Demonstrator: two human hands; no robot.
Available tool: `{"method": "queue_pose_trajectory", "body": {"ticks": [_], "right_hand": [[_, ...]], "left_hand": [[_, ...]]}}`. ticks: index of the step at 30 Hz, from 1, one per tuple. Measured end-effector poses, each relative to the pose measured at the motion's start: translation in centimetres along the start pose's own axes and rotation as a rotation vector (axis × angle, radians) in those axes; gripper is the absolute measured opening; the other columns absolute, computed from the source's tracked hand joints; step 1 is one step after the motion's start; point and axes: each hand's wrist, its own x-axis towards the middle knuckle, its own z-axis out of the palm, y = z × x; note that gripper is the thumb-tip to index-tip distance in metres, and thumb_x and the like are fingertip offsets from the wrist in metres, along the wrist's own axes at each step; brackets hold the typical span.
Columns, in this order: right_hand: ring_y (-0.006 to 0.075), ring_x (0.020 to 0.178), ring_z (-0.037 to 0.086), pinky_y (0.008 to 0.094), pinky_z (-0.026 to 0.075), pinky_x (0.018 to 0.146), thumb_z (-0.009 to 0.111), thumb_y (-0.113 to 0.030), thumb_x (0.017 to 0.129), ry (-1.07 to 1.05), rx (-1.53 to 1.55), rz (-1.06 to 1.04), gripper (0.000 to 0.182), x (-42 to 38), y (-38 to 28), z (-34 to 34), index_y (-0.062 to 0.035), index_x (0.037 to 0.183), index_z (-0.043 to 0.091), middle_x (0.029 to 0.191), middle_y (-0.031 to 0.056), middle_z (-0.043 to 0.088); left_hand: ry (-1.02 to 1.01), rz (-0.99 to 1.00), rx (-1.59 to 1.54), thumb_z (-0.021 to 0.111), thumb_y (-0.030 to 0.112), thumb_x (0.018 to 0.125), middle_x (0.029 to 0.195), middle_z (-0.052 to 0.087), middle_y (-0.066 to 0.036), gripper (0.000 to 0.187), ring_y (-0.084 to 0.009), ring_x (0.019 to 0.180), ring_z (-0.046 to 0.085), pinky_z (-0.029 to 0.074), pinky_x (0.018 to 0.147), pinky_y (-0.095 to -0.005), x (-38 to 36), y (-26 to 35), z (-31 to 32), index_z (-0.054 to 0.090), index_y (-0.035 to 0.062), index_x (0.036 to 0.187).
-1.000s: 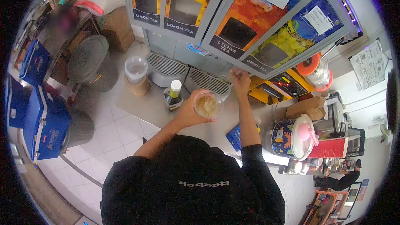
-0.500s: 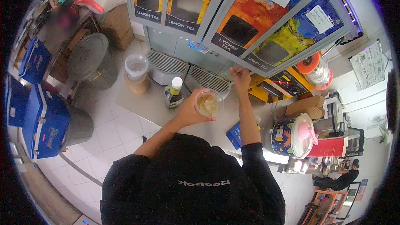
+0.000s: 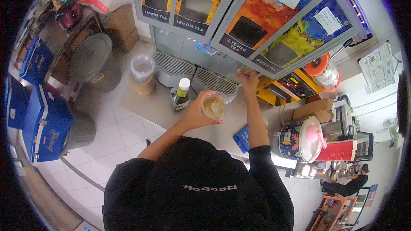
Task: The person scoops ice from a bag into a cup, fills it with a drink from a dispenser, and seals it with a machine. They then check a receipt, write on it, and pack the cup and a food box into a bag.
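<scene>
My left hand (image 3: 198, 114) is wrapped around a clear plastic cup (image 3: 215, 106) with ice and a pale liquid in it, held in front of the drink dispenser (image 3: 175, 42). My right hand (image 3: 248, 80) is raised under the dispenser's green tea panel (image 3: 265, 63), its fingers curled together; what they grip or touch there is hard to make out. Just left of the cup stands a dark bottle (image 3: 180, 95) with a white cap. Two grey drip trays (image 3: 216, 82) sit beneath the dispenser, beyond the cup.
A stack of plastic cups (image 3: 142, 69) stands at the counter's left end. On the right are a yellow machine (image 3: 295, 84) and a patterned tub (image 3: 291, 141) with a pink scoop (image 3: 314, 134). Blue cooler boxes (image 3: 47, 124) and a lidded bin (image 3: 90, 57) stand left. Another person (image 3: 353, 184) works far right.
The view has shifted very slightly. Both hands stay almost where they were, the left still around the cup and the right still under the green tea panel.
</scene>
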Motion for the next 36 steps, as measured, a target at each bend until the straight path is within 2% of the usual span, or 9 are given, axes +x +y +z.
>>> {"method": "queue_pose_trajectory", "body": {"ticks": [1,7,10,13,16,19,22,31,36], "right_hand": [[0.0165,0.068,0.061,0.0284,0.049,0.066,0.075,-0.018,0.074,-0.029,-0.079,0.021,0.03,0.1,0.0,-0.1,0.0009,0.092,0.06,0.08,0.011,0.066],[0.0169,0.077,0.064,0.0304,0.049,0.071,0.074,-0.023,0.075,-0.032,0.118,-0.044,0.034,-1.2,2.0,0.4,-0.0005,0.096,0.06,0.086,0.0076,0.067],[0.0219,0.074,0.064,0.031,0.05,0.068,0.077,-0.022,0.072,-0.129,0.22,0.026,0.037,-3.1,1.4,-1.1,-0.0021,0.098,0.059,0.085,0.0121,0.065],[0.0265,0.083,0.062,0.0337,0.049,0.077,0.075,-0.016,0.071,-0.183,-0.008,-0.131,0.038,-5.6,-2.8,-4.1,-0.0049,0.104,0.06,0.091,0.0119,0.063],[0.0285,0.096,0.057,0.0381,0.045,0.09,0.069,-0.006,0.068,-0.136,-0.243,-0.442,0.044,-6.9,-7.7,-7.4,-0.0091,0.11,0.06,0.101,0.0102,0.061],[0.0268,0.107,0.052,0.0426,0.038,0.1,0.062,-0.001,0.066,-0.108,-0.444,-0.648,0.049,-7.3,-10.1,-9.3,-0.0133,0.113,0.061,0.107,0.0075,0.058],[0.0265,0.108,0.051,0.0452,0.036,0.102,0.059,-0.002,0.069,-0.055,-0.593,-0.756,0.046,-7.6,-11.3,-10.2,-0.0147,0.113,0.061,0.106,0.0061,0.058],[0.0271,0.108,0.051,0.0478,0.037,0.099,0.057,-0.004,0.071,-0.01,-0.744,-0.78,0.044,-8.5,-12.1,-10.8,-0.0174,0.113,0.061,0.11,0.0058,0.056],[0.0276,0.102,0.053,0.0428,0.042,0.092,0.066,-0.006,0.069,-0.179,-0.508,-0.506,0.044,-8.9,-9.7,-10.1,-0.0132,0.112,0.059,0.112,0.007,0.057]], "left_hand": [[0.001,0.008,0.008,0.09,0.023,0.054,0.122,0.052,-0.013,0.096,-0.022,0.118,0.049,0.037,0.102,-0.0354,0.0,-0.1,0.0,0.033,0.0053,0.129],[-0.009,-0.01,-0.099,0.09,0.016,0.054,0.124,0.05,-0.013,0.094,-0.0219,0.118,0.048,0.037,0.102,-0.0359,-0.1,-0.8,0.1,0.033,0.0054,0.128],[0.013,-0.003,-0.038,0.089,0.022,0.055,0.121,0.053,-0.013,0.091,-0.0207,0.114,0.051,0.04,0.098,-0.0335,-0.1,-0.7,-0.1,0.036,0.0033,0.126],[0.019,0.019,0.199,0.09,0.025,0.053,0.119,0.053,-0.013,0.091,-0.021,0.113,0.052,0.041,0.097,-0.0339,0.2,0.0,-0.6,0.038,0.0032,0.125],[0.006,0.033,0.086,0.09,0.027,0.052,0.117,0.054,-0.013,0.093,-0.0217,0.112,0.052,0.041,0.096,-0.0342,0.3,-1.8,-0.3,0.039,0.0032,0.126],[-0.018,0.013,0.071,0.09,0.027,0.052,0.117,0.054,-0.012,0.093,-0.0223,0.111,0.053,0.041,0.096,-0.0348,0.6,-1.6,0.1,0.039,0.0031,0.126],[-0.053,0.01,0.059,0.09,0.027,0.052,0.117,0.054,-0.012,0.093,-0.0229,0.111,0.053,0.041,0.096,-0.0352,0.8,-1.6,0.4,0.039,0.0032,0.126],[-0.086,0.0,0.046,0.09,0.028,0.051,0.118,0.053,-0.012,0.094,-0.023,0.112,0.052,0.04,0.097,-0.0359,1.0,-1.2,0.6,0.04,0.0042,0.126],[-0.065,0.052,0.155,0.09,0.028,0.051,0.118,0.054,-0.012,0.092,-0.0233,0.112,0.052,0.041,0.096,-0.0355,1.3,-1.1,0.4,0.041,0.0032,0.125]]}}
